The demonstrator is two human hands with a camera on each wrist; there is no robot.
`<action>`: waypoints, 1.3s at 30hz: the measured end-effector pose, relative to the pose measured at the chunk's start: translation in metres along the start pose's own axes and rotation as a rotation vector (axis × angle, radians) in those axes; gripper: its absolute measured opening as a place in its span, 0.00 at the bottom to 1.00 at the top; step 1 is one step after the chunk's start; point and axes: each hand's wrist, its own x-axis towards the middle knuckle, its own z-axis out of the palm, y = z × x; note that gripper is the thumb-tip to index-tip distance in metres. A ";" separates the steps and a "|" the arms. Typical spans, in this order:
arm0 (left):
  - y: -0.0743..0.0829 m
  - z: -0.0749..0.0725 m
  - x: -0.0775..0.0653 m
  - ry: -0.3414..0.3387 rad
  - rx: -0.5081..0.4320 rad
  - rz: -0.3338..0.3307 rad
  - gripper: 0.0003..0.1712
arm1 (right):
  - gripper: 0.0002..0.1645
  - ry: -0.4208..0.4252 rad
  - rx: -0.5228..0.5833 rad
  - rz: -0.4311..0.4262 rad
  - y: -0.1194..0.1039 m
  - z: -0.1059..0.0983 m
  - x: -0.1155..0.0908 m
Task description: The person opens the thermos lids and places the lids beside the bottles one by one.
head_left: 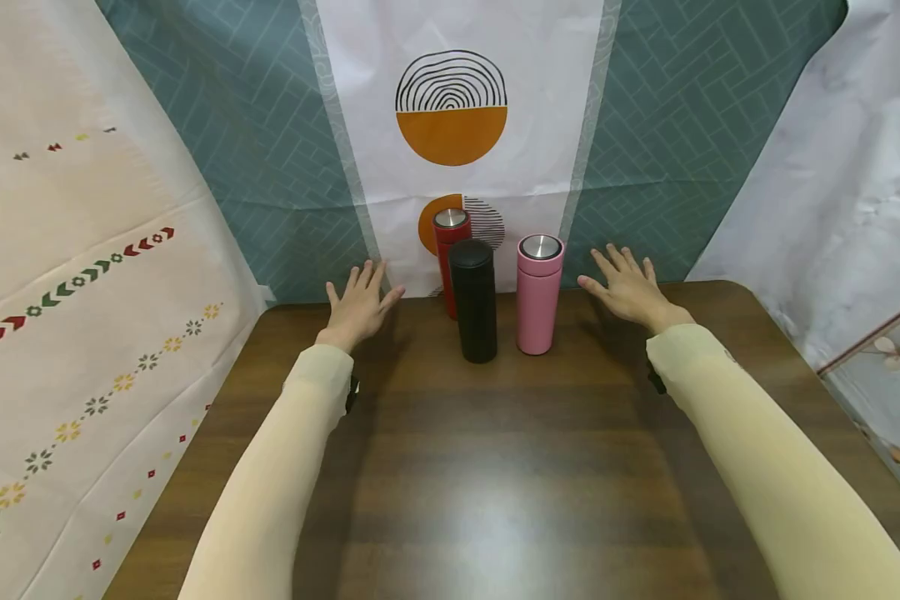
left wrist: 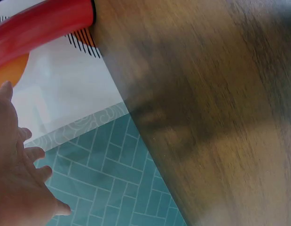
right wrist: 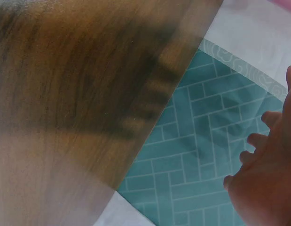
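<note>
Three upright flasks stand together near the back edge of the table. The black flask [head_left: 477, 304] is in front and partly hides the red flask [head_left: 446, 250], which has a steel-topped lid. To their right is the pink flask [head_left: 537, 304], also with a steel top. My left hand [head_left: 357, 307] is left of the flasks, fingers spread and holding nothing; in the left wrist view the red flask [left wrist: 46, 26] shows beyond the thumb. On the other side, my right hand [head_left: 628, 287] has its fingers spread, apart from the pink flask, with nothing in it.
The brown wooden table [head_left: 487, 475] stretches toward me between both forearms. Behind it hangs a green and white patterned cloth [head_left: 450, 179], close to the red flask. A cream embroidered cloth [head_left: 82, 333] covers the left side, and a whitish cloth [head_left: 855, 200] the right.
</note>
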 end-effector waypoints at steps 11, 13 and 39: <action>0.006 -0.010 -0.011 0.006 -0.037 0.032 0.47 | 0.50 0.001 0.034 -0.034 -0.001 -0.001 -0.001; 0.007 -0.011 -0.012 0.012 -0.044 0.044 0.48 | 0.51 -0.001 0.038 -0.039 0.000 0.000 -0.001; 0.007 -0.013 -0.019 0.020 -0.259 0.138 0.44 | 0.48 -0.023 0.248 -0.120 -0.006 -0.017 -0.016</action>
